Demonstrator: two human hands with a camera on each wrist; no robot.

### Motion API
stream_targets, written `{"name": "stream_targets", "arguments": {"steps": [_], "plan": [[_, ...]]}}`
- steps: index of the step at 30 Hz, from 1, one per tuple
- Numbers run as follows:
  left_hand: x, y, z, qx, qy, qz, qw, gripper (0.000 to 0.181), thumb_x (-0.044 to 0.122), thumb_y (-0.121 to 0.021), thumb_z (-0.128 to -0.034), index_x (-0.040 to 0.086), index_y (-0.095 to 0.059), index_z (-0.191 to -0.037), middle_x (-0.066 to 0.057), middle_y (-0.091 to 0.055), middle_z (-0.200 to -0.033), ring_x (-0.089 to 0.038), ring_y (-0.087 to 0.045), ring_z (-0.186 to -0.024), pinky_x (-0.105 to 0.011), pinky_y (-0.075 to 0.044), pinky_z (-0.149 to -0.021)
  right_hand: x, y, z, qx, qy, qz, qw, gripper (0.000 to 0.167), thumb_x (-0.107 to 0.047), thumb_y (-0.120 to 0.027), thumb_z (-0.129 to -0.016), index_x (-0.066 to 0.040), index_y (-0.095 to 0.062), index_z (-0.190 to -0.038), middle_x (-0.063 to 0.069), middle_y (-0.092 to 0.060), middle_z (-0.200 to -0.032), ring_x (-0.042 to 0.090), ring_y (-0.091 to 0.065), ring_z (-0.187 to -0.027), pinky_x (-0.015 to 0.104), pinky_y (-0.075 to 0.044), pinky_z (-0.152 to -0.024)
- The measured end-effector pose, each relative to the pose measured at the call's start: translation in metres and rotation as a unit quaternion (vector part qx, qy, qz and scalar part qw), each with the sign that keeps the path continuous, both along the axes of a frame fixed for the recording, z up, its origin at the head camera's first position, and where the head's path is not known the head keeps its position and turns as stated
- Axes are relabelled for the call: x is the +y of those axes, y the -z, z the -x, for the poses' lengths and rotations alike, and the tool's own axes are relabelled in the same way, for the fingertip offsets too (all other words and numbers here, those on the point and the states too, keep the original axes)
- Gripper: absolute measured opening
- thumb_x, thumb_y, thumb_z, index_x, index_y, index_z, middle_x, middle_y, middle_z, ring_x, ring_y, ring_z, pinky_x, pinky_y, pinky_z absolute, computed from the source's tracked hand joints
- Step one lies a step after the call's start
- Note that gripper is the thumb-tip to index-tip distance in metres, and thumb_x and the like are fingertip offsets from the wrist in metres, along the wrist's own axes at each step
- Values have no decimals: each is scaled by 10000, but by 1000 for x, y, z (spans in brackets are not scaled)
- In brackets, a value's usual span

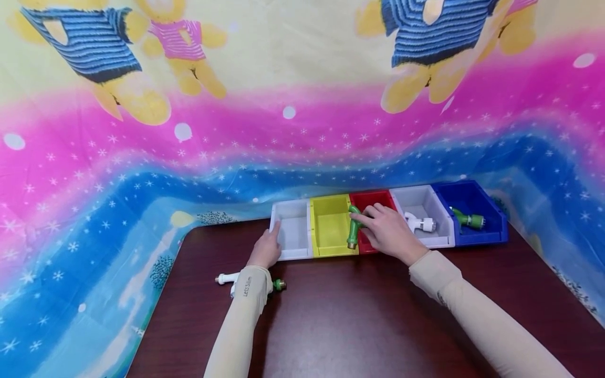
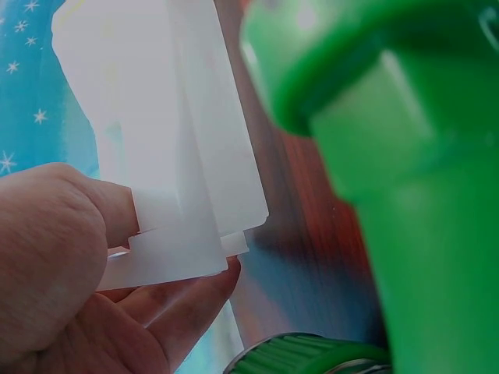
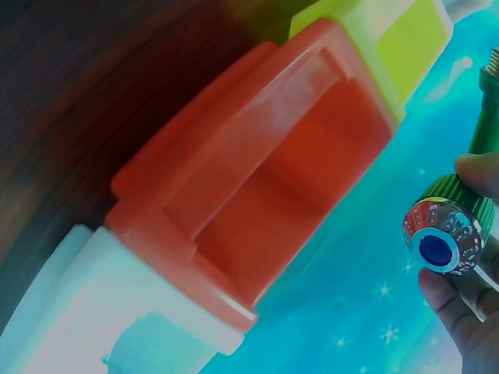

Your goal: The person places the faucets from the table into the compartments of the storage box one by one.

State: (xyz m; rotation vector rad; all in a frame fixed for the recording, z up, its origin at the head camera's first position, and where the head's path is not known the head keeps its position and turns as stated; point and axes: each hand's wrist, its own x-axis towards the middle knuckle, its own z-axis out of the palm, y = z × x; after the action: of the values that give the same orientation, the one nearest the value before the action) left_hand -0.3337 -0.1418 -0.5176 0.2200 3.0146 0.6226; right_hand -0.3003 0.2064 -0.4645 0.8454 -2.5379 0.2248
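My right hand pinches a green tap over the border between the yellow bin and the red bin. In the right wrist view, thumb and fingers hold the tap around its ribbed knob, which has a blue centre. At the left end of the row, my left hand grips the edge of a white bin. The left wrist view shows the thumb on one side of its wall and fingers beneath. A white tap and another green tap lie by my left forearm, which partly covers them.
Further right in the joined row, a second white bin contains a white tap. The blue bin at the end contains a green tap. A patterned cloth hangs behind the dark wooden table.
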Motion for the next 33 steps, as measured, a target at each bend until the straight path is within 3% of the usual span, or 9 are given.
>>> {"name": "stream_targets", "arguments": {"steps": [6,11,17,22,26,33], "plan": [[1,0,0,-55,-35,-21,10000,711,39,-562,-1024,121,-253,-1659,-315,-436,-1542,-434,-572,-1305,-537,-496,-1089,13,-1,6,153,157,-46,9997,514,-109,-818,-841,-170,-709,-1339,102,-687,-1008,265,-590,-876,394,-557,-689],[1,-1,2,14,49,83,10000,708,33,-575,-1013,93,-271,-1649,-331,-443,-1531,-442,-562,-1319,-538,-496,-1087,22,2,12,45,373,-88,9993,508,-103,-801,-850,-173,-708,-1345,119,-695,-1029,284,-614,-877,374,-543,-606],[0,-1,0,3,61,118,9999,701,30,-573,-1013,83,-277,-1646,-341,-428,-1544,-448,-529,-1361,-540,-481,-1107,29,9,17,-107,636,-204,9977,495,-94,-768,-869,-183,-705,-1352,122,-697,-1026,318,-658,-926,396,-576,-618],[1,-1,0,32,74,88,9999,705,27,-580,-1009,80,-279,-1645,-322,-475,-1505,-427,-579,-1297,-530,-509,-1070,34,16,20,-63,763,-198,9969,490,-95,-783,-859,-180,-716,-1337,126,-697,-1015,336,-664,-929,425,-588,-630],[1,0,0,13,33,52,10000,710,24,-582,-1010,95,-277,-1648,-310,-493,-1485,-421,-604,-1251,-529,-523,-1046,36,19,24,-89,846,-209,9962,484,-114,-779,-871,-181,-712,-1346,130,-698,-1027,353,-669,-950,469,-605,-696],[0,1,0,15,31,23,10000,708,29,-578,-1013,99,-275,-1650,-325,-436,-1543,-446,-556,-1326,-548,-495,-1087,37,23,28,-263,1073,-314,9934,488,-118,-767,-876,-181,-704,-1356,140,-701,-1030,375,-679,-998,517,-611,-791]]}}
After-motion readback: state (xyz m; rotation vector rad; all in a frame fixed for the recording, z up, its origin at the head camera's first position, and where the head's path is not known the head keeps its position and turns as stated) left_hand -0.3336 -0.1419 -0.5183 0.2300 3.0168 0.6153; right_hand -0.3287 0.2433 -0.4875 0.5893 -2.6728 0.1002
